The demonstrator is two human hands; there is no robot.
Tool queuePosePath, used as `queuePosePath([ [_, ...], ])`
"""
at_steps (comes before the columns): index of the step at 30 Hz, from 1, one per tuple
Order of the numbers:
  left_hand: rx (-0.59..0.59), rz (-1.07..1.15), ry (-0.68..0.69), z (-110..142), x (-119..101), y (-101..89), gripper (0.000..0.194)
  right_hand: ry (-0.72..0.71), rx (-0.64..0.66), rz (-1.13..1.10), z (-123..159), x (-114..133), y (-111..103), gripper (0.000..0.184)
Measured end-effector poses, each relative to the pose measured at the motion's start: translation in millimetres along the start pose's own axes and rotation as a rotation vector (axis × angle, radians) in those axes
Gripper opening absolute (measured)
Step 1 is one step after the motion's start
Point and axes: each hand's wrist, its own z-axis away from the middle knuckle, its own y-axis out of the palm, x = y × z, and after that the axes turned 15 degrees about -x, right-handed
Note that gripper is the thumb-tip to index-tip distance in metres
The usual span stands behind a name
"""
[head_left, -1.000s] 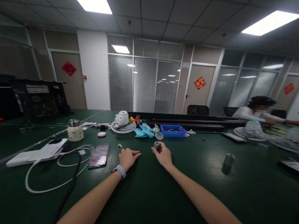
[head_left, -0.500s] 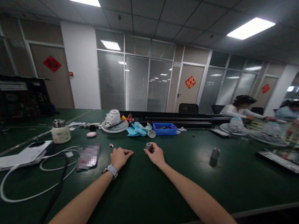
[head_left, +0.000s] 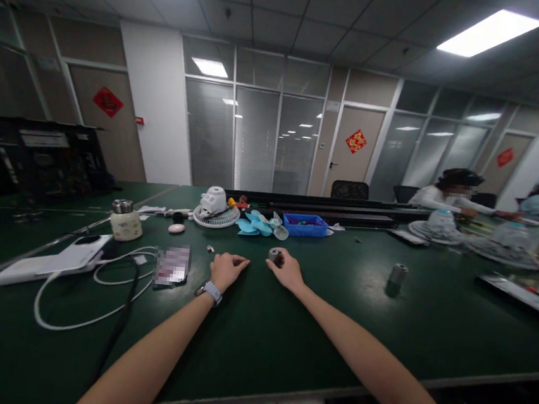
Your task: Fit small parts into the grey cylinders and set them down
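My right hand (head_left: pixel 286 271) rests on the green table (head_left: pixel 334 322) with its fingers wrapped round a small grey cylinder (head_left: pixel 274 254). My left hand (head_left: pixel 226 269), with a watch on the wrist, lies beside it on the table, fingers curled loosely and the forefinger pointing right; nothing shows in it. A tiny metal part (head_left: pixel 210 248) lies just beyond the left hand. A second grey cylinder (head_left: pixel 398 275) stands upright farther right.
Behind the hands lie a white fan grille with motor (head_left: pixel 216 209), light-blue fan blades (head_left: pixel 258 224) and a blue tray (head_left: pixel 305 224). At left are a white device (head_left: pixel 57 259) with cables and a small jar (head_left: pixel 125 220). People work at the far right.
The view has swung slightly left and up. Both hands stay in place on the table, the right one still round the grey cylinder.
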Motion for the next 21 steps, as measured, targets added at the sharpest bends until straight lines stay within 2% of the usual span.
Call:
queuePosePath([
  [3, -0.012, 0.004, 0.005, -0.5, 0.8, 1.5, 0.038, -0.023, 0.015, -0.003, 0.0, 1.7, 1.7, 0.039],
  [12, -0.193, 0.07, 0.002, -0.9, 0.5, 6.9, 0.035, -0.091, 0.019, -0.036, 3.6, 20.8, 26.7, 0.035],
  [17, -0.283, 0.205, 0.044, -1.7, -2.9, 8.2, 0.031, -0.129, 0.029, -0.052, 8.9, 23.7, 24.7, 0.035],
  [21, -0.317, 0.278, 0.102, -1.6, -4.5, 8.5, 0.027, -0.1, 0.034, -0.07, 9.1, 22.7, 21.2, 0.035],
])
